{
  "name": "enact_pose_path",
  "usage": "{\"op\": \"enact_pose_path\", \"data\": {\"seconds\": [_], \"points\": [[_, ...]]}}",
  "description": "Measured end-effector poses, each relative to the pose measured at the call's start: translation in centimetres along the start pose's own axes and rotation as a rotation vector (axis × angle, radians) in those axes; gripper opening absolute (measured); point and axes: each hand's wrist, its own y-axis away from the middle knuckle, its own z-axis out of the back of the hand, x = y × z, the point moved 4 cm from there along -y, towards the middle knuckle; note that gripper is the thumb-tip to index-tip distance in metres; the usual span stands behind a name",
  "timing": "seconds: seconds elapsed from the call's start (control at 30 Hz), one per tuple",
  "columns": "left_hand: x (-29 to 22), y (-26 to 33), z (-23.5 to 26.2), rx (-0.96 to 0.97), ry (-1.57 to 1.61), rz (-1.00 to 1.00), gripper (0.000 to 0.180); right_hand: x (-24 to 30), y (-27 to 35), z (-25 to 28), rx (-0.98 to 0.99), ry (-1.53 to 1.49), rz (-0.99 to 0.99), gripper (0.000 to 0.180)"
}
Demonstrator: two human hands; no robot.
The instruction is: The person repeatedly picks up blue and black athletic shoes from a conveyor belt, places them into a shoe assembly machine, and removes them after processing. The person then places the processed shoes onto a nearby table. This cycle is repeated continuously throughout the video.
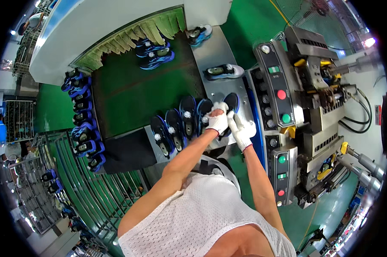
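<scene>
My left hand, in a white glove, is between two black-and-blue shoes at the right end of a row. Its fingers are curled, with the palm side hidden; what they hold I cannot make out. One of these shoes lies against its left side; the other shoe reaches out beyond both hands. My right hand, also gloved in white, is beside that second shoe's near end, fingers extended and partly spread. Further left in the row are three similar shoes, soles toward the machine opening.
A green conveyor belt runs from a curtained machine opening, carrying a pair of shoes. Two more shoes lie on the metal ledge. Shoes line a left rack. A button panel and press stand right.
</scene>
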Motion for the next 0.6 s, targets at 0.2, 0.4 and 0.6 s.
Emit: {"op": "enact_pose_path", "data": {"seconds": [0.2, 0.4, 0.6], "points": [[1.2, 0.0, 7.3, 0.276, 0.158, -0.096, 0.025, -7.1, -1.9, -1.6, -0.282, 0.501, -0.289, 0.101], [15.6, -10.6, 22.0, -0.193, -0.055, 0.274, 0.051, -7.6, -1.4, -3.5, -0.551, 0.288, -0.239, 0.088], [18.6, -22.0, 26.6, -0.301, -0.214, 0.244, 0.08, -8.3, -0.2, -5.4, -0.587, 0.173, -0.318, 0.071]]}}
